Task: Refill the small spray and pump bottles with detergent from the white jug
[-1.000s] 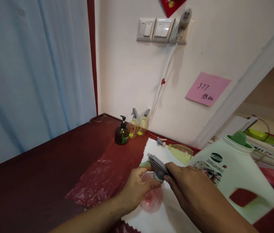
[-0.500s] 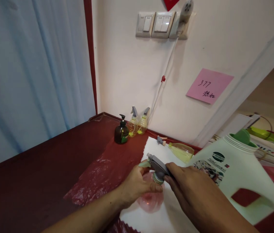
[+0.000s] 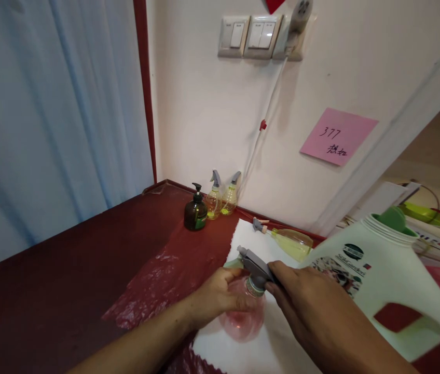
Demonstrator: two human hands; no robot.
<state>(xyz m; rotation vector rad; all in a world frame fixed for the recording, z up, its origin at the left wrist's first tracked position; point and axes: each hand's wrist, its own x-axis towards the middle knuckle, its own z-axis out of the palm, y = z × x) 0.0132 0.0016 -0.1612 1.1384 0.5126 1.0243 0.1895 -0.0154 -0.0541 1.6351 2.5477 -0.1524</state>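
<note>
A pink see-through spray bottle (image 3: 243, 324) with a grey trigger head stands over a white sheet (image 3: 278, 348) in the front middle. My left hand (image 3: 218, 296) is wrapped round the bottle's upper body, its thumb lying across the front. With its fingers closed on the rear of the grey spray head (image 3: 258, 266), my right hand (image 3: 301, 296) grips from the right. The head sits on the bottle's neck, its nozzle pointing up and left. Part of the bottle is hidden behind my left hand.
A large pale green jug (image 3: 383, 275) stands at the right. Behind lies a yellow spray bottle (image 3: 292, 244). Two small yellow spray bottles (image 3: 214, 202) and a dark pump bottle (image 3: 195, 214) stand near the wall. Crumpled red plastic (image 3: 157, 285) covers part of the table.
My left fingers have shifted slightly at the bottle's neck near the trigger. Both hands keep their hold on the spray bottle, and the surrounding things stay in place.
</note>
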